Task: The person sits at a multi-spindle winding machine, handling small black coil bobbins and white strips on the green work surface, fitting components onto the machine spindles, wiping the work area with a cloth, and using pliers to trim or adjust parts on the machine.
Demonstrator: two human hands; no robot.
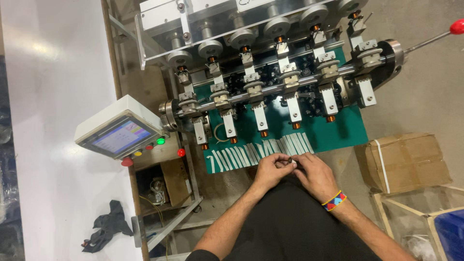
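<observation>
1. At the far left a white wall panel (53, 96) runs top to bottom, with a black rag (107, 227) lying crumpled near its lower end.
2. Just right of it, a control box (118, 126) with a lit touch screen is tilted, and green, yellow and red buttons sit along its lower edge.
3. A multi-spindle winding machine (270, 72) spans the middle, and its row of spindles carries copper-coloured coils above a green mat (338, 133).
4. White tape strips (261, 152) line the mat's near edge.
5. The left hand (270, 170) is just below the strips, fingers curled and pinching a small dark part (290, 160).
6. The part sits between both hands, at the fingertips, just in front of the mat's edge.
7. The right hand (314, 174) meets it there, thumb and forefinger closed on the same part; a beaded wristband (334, 200) circles the wrist.
8. Further right stands a taped cardboard box (406, 162), and a red-knobbed lever (449, 30) juts from the machine's end.
</observation>
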